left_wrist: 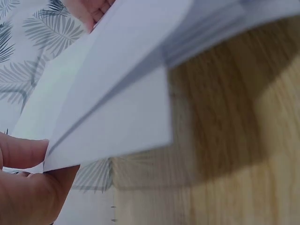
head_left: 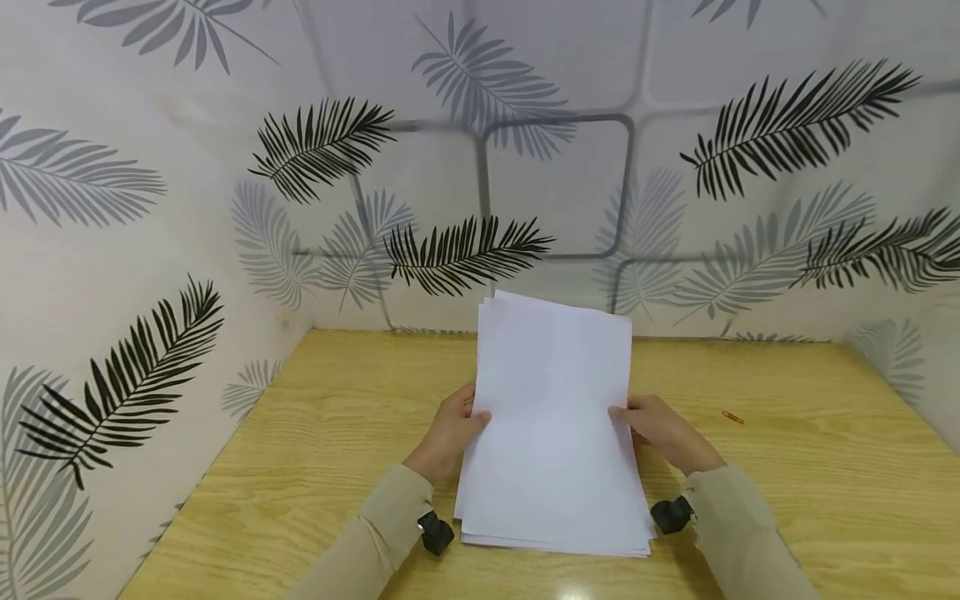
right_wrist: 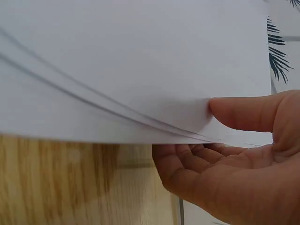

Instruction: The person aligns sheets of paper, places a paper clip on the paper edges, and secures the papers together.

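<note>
A stack of white paper sheets (head_left: 553, 433) is held up over the wooden table between both hands. My left hand (head_left: 453, 429) grips its left edge, thumb on the front face and fingers behind. On the opposite edge my right hand (head_left: 660, 429) pinches the sheets the same way. The sheets are uneven: their edges fan apart at the bottom and at the top left corner. In the right wrist view, the thumb of the right hand (right_wrist: 234, 159) presses the top sheet while the fingers curl underneath. The left wrist view shows gaps between the sheets (left_wrist: 112, 117).
An orange paper clip (head_left: 732, 417) lies on the wooden table (head_left: 825, 500) to the right of the right hand. Behind and to the left stand walls covered with leaf-patterned cloth (head_left: 555, 183). A small black camera sits on each wrist.
</note>
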`<state>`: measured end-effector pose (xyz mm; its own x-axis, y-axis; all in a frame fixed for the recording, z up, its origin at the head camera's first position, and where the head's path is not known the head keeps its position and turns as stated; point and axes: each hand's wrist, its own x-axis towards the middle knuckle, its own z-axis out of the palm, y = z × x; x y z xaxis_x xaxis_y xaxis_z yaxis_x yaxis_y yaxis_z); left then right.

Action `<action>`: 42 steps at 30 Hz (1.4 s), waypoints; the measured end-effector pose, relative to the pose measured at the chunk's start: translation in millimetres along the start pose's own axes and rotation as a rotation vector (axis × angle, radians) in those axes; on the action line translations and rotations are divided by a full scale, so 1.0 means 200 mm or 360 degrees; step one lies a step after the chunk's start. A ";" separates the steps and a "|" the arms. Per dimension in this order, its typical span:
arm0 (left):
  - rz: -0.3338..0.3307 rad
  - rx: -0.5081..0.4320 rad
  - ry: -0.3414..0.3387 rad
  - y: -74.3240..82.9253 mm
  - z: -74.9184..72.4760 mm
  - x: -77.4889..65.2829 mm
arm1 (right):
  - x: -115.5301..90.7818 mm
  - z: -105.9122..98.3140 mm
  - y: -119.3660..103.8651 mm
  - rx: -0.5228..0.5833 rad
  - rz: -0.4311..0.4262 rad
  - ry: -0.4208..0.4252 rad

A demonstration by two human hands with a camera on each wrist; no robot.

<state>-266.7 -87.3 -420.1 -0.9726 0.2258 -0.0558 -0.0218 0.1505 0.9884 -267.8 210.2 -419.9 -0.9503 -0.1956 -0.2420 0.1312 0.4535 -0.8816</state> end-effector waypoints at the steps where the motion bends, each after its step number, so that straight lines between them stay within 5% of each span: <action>1: 0.0018 -0.0001 0.0000 0.00 0.00 0.00 | 0.00 0.00 -0.01 0.0047 -0.0018 -0.0008; 6: 0.0101 0.0013 0.0065 0.04 0.03 0.00 | -0.03 0.01 -0.07 0.0234 -0.0126 0.0092; 13: 0.0244 0.0198 0.0221 0.14 0.08 -0.04 | -0.09 0.02 -0.18 0.0104 -0.0271 0.0476; 17: 0.0494 0.0291 0.0269 0.19 0.11 -0.06 | -0.16 0.03 -0.25 0.0050 -0.0375 0.0650; 23: 0.0805 0.0243 0.0270 0.24 0.17 -0.10 | -0.24 0.09 -0.32 -0.0077 -0.0732 0.0925; 30: 0.0848 0.0119 0.0368 0.22 0.20 -0.10 | -0.26 0.12 -0.29 0.0135 -0.0968 0.1146; 42: 0.0772 -0.0064 0.0286 0.16 0.20 -0.06 | -0.23 0.14 -0.22 0.0339 -0.1009 0.1061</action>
<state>-246.5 -46.0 -394.1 -0.8973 0.0909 0.4320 0.4362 0.0318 0.8993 -221.5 175.1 -381.7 -0.8189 0.2164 0.5316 -0.4794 0.2515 -0.8408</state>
